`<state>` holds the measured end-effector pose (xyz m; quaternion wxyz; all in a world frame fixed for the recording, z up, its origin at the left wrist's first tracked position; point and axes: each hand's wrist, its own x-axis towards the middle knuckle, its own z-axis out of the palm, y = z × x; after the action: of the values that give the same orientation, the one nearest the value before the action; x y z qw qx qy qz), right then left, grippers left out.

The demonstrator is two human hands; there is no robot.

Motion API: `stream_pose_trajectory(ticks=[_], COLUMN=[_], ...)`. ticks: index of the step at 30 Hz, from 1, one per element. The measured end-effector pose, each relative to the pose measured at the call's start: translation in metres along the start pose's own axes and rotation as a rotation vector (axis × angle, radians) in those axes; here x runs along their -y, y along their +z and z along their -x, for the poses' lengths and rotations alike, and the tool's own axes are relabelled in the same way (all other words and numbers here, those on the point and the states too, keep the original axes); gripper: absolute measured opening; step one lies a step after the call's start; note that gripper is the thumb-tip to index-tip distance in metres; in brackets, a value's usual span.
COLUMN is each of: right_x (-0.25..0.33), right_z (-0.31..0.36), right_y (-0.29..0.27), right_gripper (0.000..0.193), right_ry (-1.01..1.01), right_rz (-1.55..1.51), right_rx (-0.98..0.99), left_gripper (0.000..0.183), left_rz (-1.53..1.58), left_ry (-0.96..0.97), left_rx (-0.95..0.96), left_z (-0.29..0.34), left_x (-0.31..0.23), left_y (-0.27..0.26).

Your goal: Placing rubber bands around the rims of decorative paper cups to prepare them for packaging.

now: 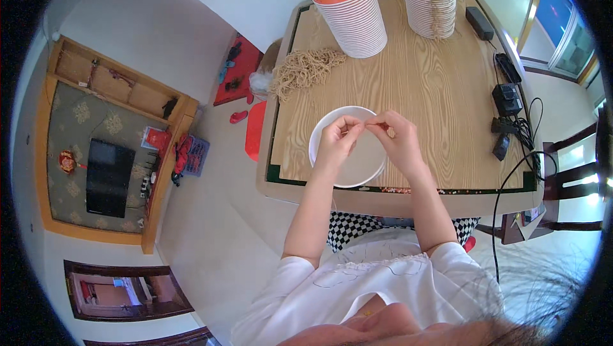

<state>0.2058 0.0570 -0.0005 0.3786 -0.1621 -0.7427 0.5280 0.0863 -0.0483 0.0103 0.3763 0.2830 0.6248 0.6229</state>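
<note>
My left hand (pixel 340 137) and my right hand (pixel 397 136) meet fingertip to fingertip above a white round paper bucket (pixel 316 145) near the table's front edge. Both hands are closed in a pinch. Whatever lies between the fingertips is too small to make out. The bucket stands upright with its mouth up, partly covered by my hands. Beyond it, to the left, lies a loose heap of tan cord (pixel 306 71).
Toward the back of the wood-grain table (pixel 408 77) stand a stack of orange and white paper buckets (pixel 351 23) and a second stack (pixel 421 4) with tan cords hanging down its side. Black power adapters (pixel 506 100) and cables line the right edge. A dark chair (pixel 568 180) stands to the right.
</note>
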Motion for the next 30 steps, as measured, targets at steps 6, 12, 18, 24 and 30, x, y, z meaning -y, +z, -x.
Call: stream_pose_trajectory(ticks=[6,12,18,24,30], right_x=[-0.007,-0.024,-0.037,-0.035,-0.035], right_z=[0.000,0.000,0.008,0.009,0.009], right_y=[0.005,0.010,0.018,0.019,0.019], right_gripper=[0.008,0.009,0.033,0.043,0.044], right_ry=[-0.115,0.009,0.028,0.159,0.162], right_rz=[0.095,0.151,-0.082,-0.226,-0.220], right_rx=[-0.068,-0.072,-0.068,0.072,0.084], left_gripper=[0.003,0.006,0.008,0.007,0.006], left_rz=[-0.061,-0.378,-0.843,-0.909,-0.762], left_ry=[0.125,0.212,0.332,0.253,0.381], left_rx=[-0.084,-0.089,-0.096,-0.173,-0.188], left_z=[0.002,-0.001,-0.021,-0.023,-0.025], left_x=[-0.003,-0.002,-0.021,0.000,0.008], left_y=[0.008,0.012,0.003,0.004,-0.001])
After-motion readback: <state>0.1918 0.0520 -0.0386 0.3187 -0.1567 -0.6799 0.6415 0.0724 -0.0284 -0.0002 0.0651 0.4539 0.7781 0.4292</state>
